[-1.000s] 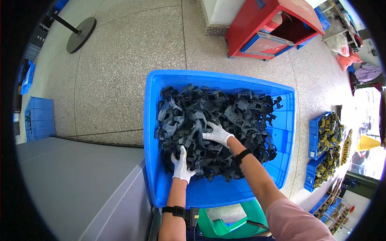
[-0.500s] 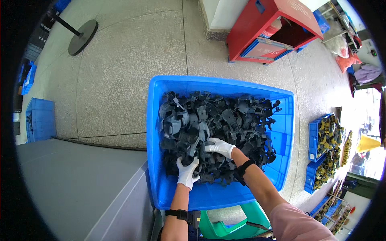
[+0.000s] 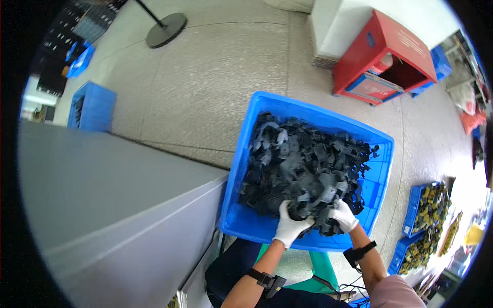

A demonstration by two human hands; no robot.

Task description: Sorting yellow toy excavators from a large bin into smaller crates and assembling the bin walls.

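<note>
A large blue bin (image 3: 246,123) holds a deep heap of black and dark grey molded plastic parts (image 3: 308,154). At the heap's near side my left hand (image 3: 290,226), in a white glove, curls its thumb and fingers around a clump of these parts. My right hand (image 3: 343,215), gloved in white too, grips the other side of the clump, its fingertips partly hidden among the pieces. The clump lies between the two hands, close to the bin's near wall. Single pieces are blurred and their exact kind cannot be made out.
A grey panel (image 3: 128,179) flanks the bin on the left. Under its near edge is a green stool (image 3: 318,274). A red fire extinguisher cabinet (image 3: 382,59) stands beyond. Blue crates (image 3: 413,208) of yellowish parts sit at right; a black-based post (image 3: 167,31) stands far left.
My view has turned and shifted, so the bin sits farther right and tilted. My hands have drawn toward the bin's near side, moving apart around a clump of parts.
</note>
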